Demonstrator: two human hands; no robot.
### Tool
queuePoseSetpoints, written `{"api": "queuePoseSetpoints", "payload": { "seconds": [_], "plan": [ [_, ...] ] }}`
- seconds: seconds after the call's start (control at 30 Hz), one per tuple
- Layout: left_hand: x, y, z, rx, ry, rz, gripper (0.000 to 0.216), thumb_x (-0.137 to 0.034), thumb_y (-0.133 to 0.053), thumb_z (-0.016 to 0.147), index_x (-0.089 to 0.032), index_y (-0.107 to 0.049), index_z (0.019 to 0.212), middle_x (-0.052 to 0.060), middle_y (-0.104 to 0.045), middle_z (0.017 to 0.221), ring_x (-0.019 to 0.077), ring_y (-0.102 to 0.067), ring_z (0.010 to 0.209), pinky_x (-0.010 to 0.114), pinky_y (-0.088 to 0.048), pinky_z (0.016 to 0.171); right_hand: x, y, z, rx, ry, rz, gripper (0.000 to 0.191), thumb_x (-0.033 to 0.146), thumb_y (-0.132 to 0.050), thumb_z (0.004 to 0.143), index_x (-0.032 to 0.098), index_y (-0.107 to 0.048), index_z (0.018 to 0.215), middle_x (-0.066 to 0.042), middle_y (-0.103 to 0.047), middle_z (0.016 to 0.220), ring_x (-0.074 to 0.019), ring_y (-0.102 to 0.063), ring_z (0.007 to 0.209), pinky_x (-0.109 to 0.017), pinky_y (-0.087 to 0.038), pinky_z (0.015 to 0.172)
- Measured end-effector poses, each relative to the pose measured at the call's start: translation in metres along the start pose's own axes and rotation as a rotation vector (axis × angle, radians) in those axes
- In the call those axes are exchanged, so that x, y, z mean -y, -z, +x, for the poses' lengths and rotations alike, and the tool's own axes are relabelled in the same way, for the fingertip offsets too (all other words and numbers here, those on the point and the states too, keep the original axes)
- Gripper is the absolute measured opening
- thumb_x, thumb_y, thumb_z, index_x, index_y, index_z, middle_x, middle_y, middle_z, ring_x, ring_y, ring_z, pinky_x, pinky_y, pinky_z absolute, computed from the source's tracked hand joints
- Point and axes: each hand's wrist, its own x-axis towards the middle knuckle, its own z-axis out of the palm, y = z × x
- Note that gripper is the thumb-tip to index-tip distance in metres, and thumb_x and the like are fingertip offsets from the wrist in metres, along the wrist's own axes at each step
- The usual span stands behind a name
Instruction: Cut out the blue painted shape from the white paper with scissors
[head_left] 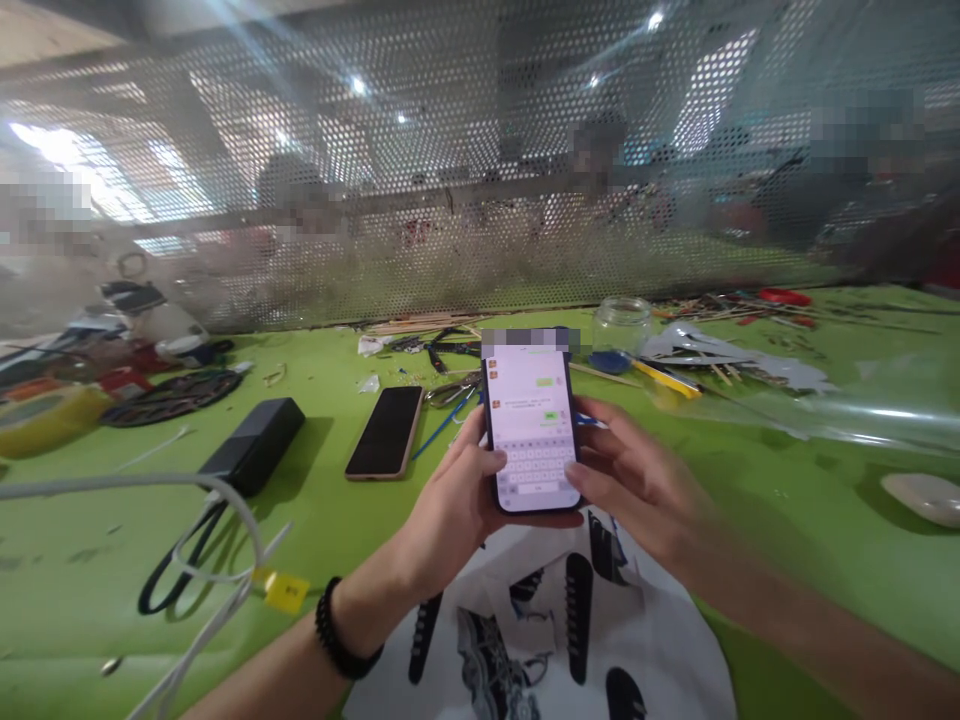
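A lit smartphone (532,425) showing a chat screen and keyboard is held upright over the green table (360,540). My left hand (457,495) wraps its left edge, thumb resting on the keyboard. My right hand (637,480) cradles the right edge and back, thumb at the lower right of the screen. A black bead bracelet (337,640) circles my left wrist. Below the hands lies white printed fabric (555,630) with dark shapes.
A second dark phone (386,432) lies face up to the left, next to a black power bank (255,443) with white and black cables (202,540). A glass jar (621,325), sticks, tools and plastic sheet lie behind. A perforated screen (480,170) borders the table; people sit beyond it.
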Motion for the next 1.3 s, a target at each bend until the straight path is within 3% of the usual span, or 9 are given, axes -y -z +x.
{"api": "queuePoseSetpoints", "payload": {
  "seconds": [0.27,0.57,0.8,1.0,1.17,1.3],
  "plan": [
    [0.004,-0.002,0.0,-0.031,0.005,0.039,0.046,-0.018,-0.066,0.101,-0.023,-0.061,0.147,0.012,-0.082,0.138,0.032,-0.083,0.114,0.054,-0.075,0.092,-0.001,-0.001,0.002,-0.056,-0.021,-0.021,0.043,0.052,-0.076,0.111,0.035,-0.061,0.148,-0.008,-0.086,0.139,-0.0339,-0.082,0.121,-0.054,-0.07,0.097],
    [0.004,-0.005,0.0,-0.063,-0.005,0.04,0.048,-0.016,-0.065,0.101,-0.023,-0.06,0.148,0.013,-0.083,0.136,0.0317,-0.084,0.113,0.054,-0.076,0.092,0.003,-0.003,0.001,-0.054,-0.033,-0.022,0.045,0.046,-0.077,0.11,0.035,-0.059,0.15,-0.009,-0.085,0.144,-0.0355,-0.081,0.128,-0.055,-0.072,0.101],
    [0.001,-0.008,0.002,-0.167,0.006,0.138,0.044,-0.045,-0.059,0.115,-0.017,-0.058,0.15,0.022,-0.083,0.134,0.0361,-0.087,0.101,0.049,-0.077,0.073,0.006,-0.005,-0.002,-0.002,-0.027,-0.107,0.045,0.051,-0.07,0.113,0.037,-0.057,0.153,-0.011,-0.084,0.143,-0.0381,-0.081,0.124,-0.059,-0.07,0.097],
    [0.001,-0.008,0.001,-0.191,-0.011,0.239,0.056,-0.039,-0.085,0.101,-0.02,-0.061,0.147,0.019,-0.085,0.129,0.0345,-0.088,0.09,0.044,-0.077,0.067,0.005,-0.005,-0.003,0.034,-0.031,-0.092,0.046,0.055,-0.071,0.113,0.042,-0.057,0.154,-0.007,-0.085,0.139,-0.0355,-0.083,0.12,-0.056,-0.071,0.093],
    [0.002,-0.004,0.004,-0.214,-0.025,0.196,0.048,-0.052,-0.062,0.113,-0.017,-0.067,0.146,0.02,-0.087,0.126,0.0356,-0.087,0.094,0.047,-0.077,0.067,-0.002,0.001,-0.001,0.01,0.002,-0.232,0.054,0.061,-0.07,0.112,0.04,-0.057,0.159,-0.01,-0.085,0.14,-0.0391,-0.081,0.116,-0.058,-0.069,0.091],
    [0.002,-0.003,0.007,-0.201,-0.009,0.205,0.059,-0.058,-0.047,0.118,-0.013,-0.077,0.143,0.021,-0.088,0.123,0.0347,-0.087,0.094,0.043,-0.076,0.069,-0.009,0.005,0.0,-0.006,0.07,-0.347,0.065,0.059,-0.068,0.113,0.044,-0.047,0.172,-0.01,-0.083,0.143,-0.0345,-0.08,0.096,-0.054,-0.069,0.081]
  ]
}}
